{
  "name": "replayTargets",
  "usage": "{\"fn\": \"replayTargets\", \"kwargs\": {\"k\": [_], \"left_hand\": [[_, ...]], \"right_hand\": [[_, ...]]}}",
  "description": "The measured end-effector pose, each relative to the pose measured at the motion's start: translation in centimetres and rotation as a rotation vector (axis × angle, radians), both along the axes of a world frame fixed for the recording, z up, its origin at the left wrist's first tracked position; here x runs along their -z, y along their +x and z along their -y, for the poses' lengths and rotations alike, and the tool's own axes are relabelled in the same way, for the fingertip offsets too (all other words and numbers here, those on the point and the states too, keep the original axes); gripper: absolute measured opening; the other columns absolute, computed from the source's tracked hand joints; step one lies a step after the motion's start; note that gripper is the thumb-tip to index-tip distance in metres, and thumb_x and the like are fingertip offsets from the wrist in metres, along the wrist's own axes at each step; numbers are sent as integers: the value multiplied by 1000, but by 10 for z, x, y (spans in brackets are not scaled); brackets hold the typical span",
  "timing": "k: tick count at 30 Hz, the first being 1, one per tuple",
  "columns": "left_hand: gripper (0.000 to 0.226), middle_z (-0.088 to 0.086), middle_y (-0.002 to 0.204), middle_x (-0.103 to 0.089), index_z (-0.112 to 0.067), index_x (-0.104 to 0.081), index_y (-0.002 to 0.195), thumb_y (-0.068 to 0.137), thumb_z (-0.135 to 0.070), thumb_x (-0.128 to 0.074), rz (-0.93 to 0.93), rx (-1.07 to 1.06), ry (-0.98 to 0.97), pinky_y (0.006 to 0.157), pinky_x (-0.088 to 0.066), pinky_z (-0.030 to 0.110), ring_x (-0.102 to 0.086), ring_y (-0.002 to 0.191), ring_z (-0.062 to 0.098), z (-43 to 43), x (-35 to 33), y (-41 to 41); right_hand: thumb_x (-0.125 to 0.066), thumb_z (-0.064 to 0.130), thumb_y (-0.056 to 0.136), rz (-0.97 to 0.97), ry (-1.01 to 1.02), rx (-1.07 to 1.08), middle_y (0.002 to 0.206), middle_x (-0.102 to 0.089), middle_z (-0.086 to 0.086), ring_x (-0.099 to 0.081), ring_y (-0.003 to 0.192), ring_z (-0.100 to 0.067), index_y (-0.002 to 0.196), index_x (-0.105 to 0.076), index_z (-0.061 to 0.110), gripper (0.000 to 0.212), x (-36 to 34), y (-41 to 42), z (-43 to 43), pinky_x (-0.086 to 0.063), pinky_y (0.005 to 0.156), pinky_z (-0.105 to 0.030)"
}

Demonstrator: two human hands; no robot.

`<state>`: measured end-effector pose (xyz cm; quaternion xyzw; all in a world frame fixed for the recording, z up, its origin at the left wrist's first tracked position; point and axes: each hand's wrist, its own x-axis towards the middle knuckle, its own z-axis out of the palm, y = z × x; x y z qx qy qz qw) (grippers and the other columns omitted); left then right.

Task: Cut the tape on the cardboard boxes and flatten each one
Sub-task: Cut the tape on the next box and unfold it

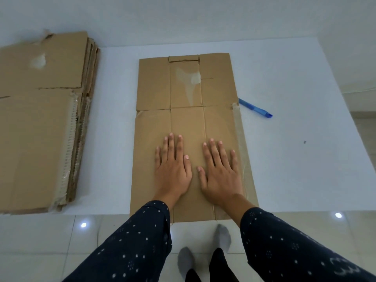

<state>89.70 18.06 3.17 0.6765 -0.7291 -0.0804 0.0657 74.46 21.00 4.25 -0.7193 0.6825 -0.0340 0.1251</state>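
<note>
A flattened brown cardboard box (pixel 183 94) lies lengthwise in the middle of the white table (pixel 295 159), its near end hanging a little over the front edge. Clear tape runs along its right side. My left hand (pixel 173 169) and my right hand (pixel 221 176) both press flat on its near half, fingers straight and spread, side by side. A blue cutter (pixel 255 108) lies on the table just right of the box, untouched.
A stack of several flattened cardboard boxes (pixel 40 119) sits at the table's left side, reaching its front edge. A pale wall stands behind the table. Below the front edge is a glossy tiled floor (pixel 61 241) with my socked feet.
</note>
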Motion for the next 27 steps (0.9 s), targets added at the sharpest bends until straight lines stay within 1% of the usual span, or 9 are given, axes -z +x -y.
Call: {"fn": "replayTargets", "kwargs": {"k": [4,7,10,13,16,18,22,25,27], "left_hand": [[61,5,167,-18,-21,-23,158,101,-41,-20,-18,18,49,124,-9,50,-10,155,21,3,-7,3],[52,8,164,-18,-31,-37,150,100,-46,-40,-74,-164,86,118,-2,61,-12,152,32,9,-19,11],[59,14,166,-9,-30,-31,152,98,-44,-50,-229,-503,176,118,-8,63,-10,151,39,18,-39,24],[66,12,155,-34,-23,-26,153,96,-36,-56,-331,-595,200,108,-30,59,-32,139,40,26,-59,40],[71,11,147,-46,-19,-19,155,97,-32,-57,-498,-674,242,104,-38,53,-47,130,38,38,-70,59],[72,13,147,-47,-15,-23,156,96,-32,-59,-604,-702,279,102,-44,47,-51,128,36,45,-78,69],[74,7,141,-53,-8,-38,150,90,-37,-69,-793,-744,380,103,-46,38,-54,126,31,54,-86,88],[49,7,122,-62,-10,-53,134,93,-35,-66,-948,-700,403,96,-52,42,-62,110,29,56,-93,97],[23,5,102,-63,-9,-59,112,99,-28,-57,-888,-567,335,79,-52,34,-62,97,27,55,-105,100]], "right_hand": [[-25,51,99,29,28,-4,166,-2,4,8,152,-16,158,-10,27,65,-8,-1,3,6,121,-52],[-35,49,98,122,88,224,164,-2,2,6,152,-22,150,-21,34,57,-19,-5,13,14,112,-59],[-45,38,95,229,165,552,163,1,-9,-5,148,-35,150,-20,26,61,-38,-16,31,-10,115,-61],[-50,28,91,330,227,674,156,-21,-10,-27,134,-34,151,-17,25,68,-59,-23,54,-30,104,-54],[-47,26,92,369,316,756,142,-40,-10,-32,129,-33,152,-18,21,67,-73,-31,70,-33,100,-49],[-44,26,93,382,338,743,135,-48,-9,-33,128,-32,145,-29,18,55,-82,-32,72,-33,100,-48],[-43,21,94,497,265,741,129,-39,-10,-43,114,-35,139,-31,19,47,-100,-22,68,-44,88,-48],[-39,16,95,539,229,696,119,-47,-11,-53,87,-29,138,-32,20,43,-111,-11,61,-50,77,-44],[-36,14,97,484,167,670,101,-56,-7,-55,79,-24,141,-30,24,45,-118,6,58,-49,73,-41]]}}
